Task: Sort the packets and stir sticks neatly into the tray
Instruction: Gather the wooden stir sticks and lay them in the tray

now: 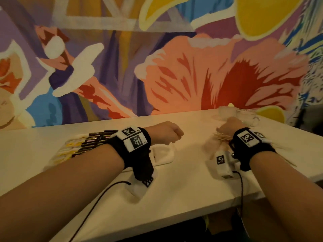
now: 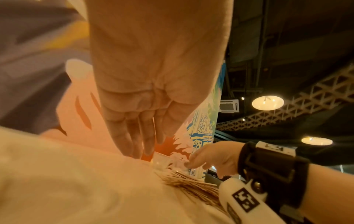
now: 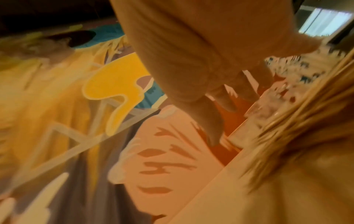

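While your left hand [image 2: 153, 94] hangs relaxed and empty over the table [image 1: 183, 189], your right hand [image 1: 227, 126] reaches the stir sticks [image 2: 191, 183]; its grasp is indeterminate.

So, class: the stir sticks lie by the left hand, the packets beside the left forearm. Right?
No: the head view shows the stir sticks by the right hand, not the left hand. The packets do lie beside the left forearm.

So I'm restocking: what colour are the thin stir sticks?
Pale natural wood, the thin wooden stir sticks heaped by the right hand; clearest in left wrist view.
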{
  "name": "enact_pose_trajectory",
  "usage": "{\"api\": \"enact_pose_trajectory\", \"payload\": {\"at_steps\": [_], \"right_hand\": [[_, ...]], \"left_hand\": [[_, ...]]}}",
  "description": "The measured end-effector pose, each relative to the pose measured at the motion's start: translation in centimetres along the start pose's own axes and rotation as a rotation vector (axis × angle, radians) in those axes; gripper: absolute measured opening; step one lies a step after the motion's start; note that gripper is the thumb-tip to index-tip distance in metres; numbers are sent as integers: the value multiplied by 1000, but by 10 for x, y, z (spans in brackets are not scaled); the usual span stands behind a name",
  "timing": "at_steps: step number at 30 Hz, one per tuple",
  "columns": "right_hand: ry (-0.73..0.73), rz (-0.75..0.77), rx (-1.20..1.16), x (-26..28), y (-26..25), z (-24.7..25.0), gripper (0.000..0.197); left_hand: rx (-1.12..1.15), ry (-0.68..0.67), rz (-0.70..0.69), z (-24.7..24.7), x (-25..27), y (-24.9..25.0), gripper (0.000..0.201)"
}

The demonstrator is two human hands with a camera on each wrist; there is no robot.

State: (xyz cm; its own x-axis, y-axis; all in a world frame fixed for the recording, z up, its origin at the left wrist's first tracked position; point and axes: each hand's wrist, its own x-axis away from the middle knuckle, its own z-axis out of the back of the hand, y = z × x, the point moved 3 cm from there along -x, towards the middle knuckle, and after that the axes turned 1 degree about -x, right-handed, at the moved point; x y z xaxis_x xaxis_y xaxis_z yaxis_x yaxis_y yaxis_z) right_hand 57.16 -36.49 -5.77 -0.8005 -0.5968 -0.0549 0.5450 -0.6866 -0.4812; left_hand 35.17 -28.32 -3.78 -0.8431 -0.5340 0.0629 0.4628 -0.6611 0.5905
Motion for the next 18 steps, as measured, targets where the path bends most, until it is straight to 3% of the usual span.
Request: {"api": "enact_pose_trajectory", "payload": {"at_steps": [2,4,9,15,18], "right_hand": [[-60,3,248,1,22,10,35],[-168,-8,350,0,39,17,13],[-302,-63,347,-18,58,22,29],[-350,65,411,-27,33,12,29],[-369,119,477,-33,26,6,56]], "left_hand": [[98,-56,31,-15,-9,10,35],[166,-102,50,-27,-19,16,34],[306,-188,93,-46,-44,27,31],[378,-226,194,-65,-77,31,31],[411,-234,247,-71,-86,27,16]]}}
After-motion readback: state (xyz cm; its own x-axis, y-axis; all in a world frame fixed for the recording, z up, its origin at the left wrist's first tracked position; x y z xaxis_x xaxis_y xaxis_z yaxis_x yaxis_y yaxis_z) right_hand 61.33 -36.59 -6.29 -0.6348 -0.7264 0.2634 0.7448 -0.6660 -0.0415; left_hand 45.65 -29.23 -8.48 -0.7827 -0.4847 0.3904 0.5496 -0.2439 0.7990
